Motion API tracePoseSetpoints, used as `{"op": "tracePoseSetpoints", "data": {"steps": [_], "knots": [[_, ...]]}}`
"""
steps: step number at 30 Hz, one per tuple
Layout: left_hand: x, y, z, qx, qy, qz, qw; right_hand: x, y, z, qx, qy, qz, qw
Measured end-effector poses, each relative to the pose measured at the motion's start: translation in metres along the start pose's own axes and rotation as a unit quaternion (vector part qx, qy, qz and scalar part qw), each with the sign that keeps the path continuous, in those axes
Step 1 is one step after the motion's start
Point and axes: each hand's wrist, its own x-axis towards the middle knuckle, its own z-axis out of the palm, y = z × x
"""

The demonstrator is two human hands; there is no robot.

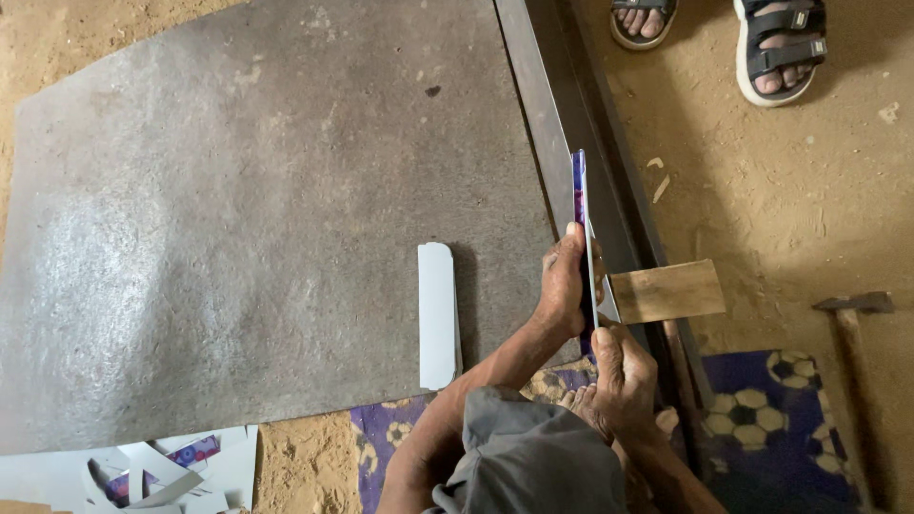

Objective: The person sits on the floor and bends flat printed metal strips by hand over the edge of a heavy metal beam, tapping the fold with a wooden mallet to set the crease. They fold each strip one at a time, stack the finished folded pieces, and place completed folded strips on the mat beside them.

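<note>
My left hand point(564, 286) grips a thin sheet strip point(579, 190), purple-patterned on one side, standing on its edge against a long dark metal bar point(552, 124). Closer to me, my right hand point(624, 381) holds the strip's near end. A small wooden block point(671, 291) lies just right of both hands, across the bar. A white folded strip point(437, 314) rests on the grey sheet left of my left hand.
A large grey metal sheet point(248, 209) covers the sandy floor. Cut white and purple scraps point(152, 466) lie at the bottom left. A hammer point(854, 314) is at the right. Another person's sandalled feet point(776, 48) stand at the top right. A football-patterned mat point(771, 419) lies under me.
</note>
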Motion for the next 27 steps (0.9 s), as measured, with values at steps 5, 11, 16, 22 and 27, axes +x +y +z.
{"op": "tracePoseSetpoints", "data": {"steps": [5,11,16,22,27], "knots": [[0.005,-0.002,-0.008,-0.025,-0.015,-0.043,0.999,-0.001,0.002,0.000,-0.004,0.001,-0.035,0.999],[-0.002,-0.003,-0.011,0.039,-0.053,0.041,0.997,0.006,-0.007,-0.002,-0.002,-0.021,-0.074,0.997],[-0.041,0.019,-0.028,0.247,-0.126,0.096,0.956,0.015,-0.015,-0.022,-0.089,-0.025,-0.034,0.995],[-0.061,0.033,-0.060,0.297,-0.132,-0.008,0.946,0.019,-0.008,-0.024,-0.037,-0.085,0.033,0.995],[-0.072,0.029,-0.067,0.314,-0.095,0.057,0.943,0.016,-0.002,0.001,-0.021,-0.104,-0.025,0.994]]}}
